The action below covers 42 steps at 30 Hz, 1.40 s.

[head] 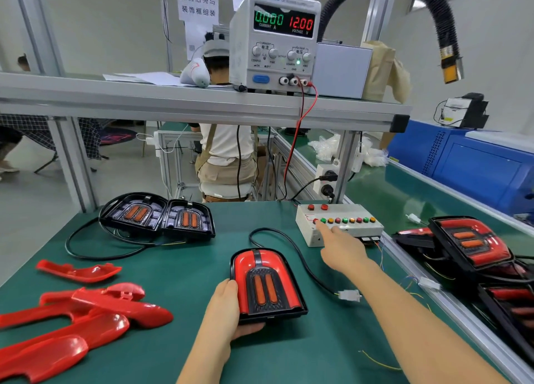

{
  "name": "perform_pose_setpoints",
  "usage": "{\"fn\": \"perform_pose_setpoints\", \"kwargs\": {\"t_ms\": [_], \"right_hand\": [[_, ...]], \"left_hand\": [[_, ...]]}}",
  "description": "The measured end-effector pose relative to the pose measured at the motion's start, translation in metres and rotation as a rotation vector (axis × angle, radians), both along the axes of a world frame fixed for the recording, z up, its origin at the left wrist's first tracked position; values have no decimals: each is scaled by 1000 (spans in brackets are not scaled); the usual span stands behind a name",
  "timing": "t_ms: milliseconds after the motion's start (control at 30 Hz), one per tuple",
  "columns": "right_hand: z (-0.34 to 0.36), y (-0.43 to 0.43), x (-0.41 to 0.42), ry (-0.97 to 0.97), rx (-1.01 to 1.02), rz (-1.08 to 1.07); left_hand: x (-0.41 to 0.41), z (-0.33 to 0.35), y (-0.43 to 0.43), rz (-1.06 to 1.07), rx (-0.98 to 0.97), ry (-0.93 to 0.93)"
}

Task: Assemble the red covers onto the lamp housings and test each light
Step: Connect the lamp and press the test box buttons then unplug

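Centrally, covered lamp [267, 282], gripped by left hand [226, 311]

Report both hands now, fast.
Left hand: grips the near corner of the red-covered black plastic lamp.
Right hand: holds nothing; index finger extended to a red round button of the white box-shaped switch panel.

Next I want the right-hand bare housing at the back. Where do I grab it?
Take the right housing by its free right edge, coming from the right: it lies flat, face up, with its left edge against the other housing.
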State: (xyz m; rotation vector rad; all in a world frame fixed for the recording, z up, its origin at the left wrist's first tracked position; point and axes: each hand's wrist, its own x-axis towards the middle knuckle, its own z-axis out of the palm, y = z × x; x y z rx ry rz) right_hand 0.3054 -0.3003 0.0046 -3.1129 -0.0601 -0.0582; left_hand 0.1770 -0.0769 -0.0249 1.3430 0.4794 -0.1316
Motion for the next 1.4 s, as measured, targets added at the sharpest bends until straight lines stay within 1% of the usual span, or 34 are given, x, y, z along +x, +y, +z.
{"fn": "perform_pose_setpoints", "kwargs": {"t_ms": [100, 300, 700, 867, 1033, 1100, 1167, 1267, 1400], "right_hand": [[1, 3, 10, -4, -50, -24], [-5, 4, 18, 47, -139, -28], [-6, 4, 16, 111, -37, -26], [-1, 3, 16, 166, 37, -73], [3, 7, 18, 181, 44, -91], [1, 7, 18, 187, 92, -75], [1, 1, 19, 186, 127, -73], [2, -17, 22, 163, 158, -146], [2, -34, 24, 218, 159, -172]], "left_hand": [[1, -2, 0, 7, 0, 1], [3, -3, 0, 10, 5, -4], [1, -1, 0, 14, 16, -7], [1, -1, 0, 9, 6, -2], [1, -2, 1, 10, -6, 3], [1, -2, 1, 9, -7, 1], [2, -4, 1, 6, -8, -6], [3, -5, 2, 10, -7, -1], [5, -8, 2, 5, -3, -6]]}}
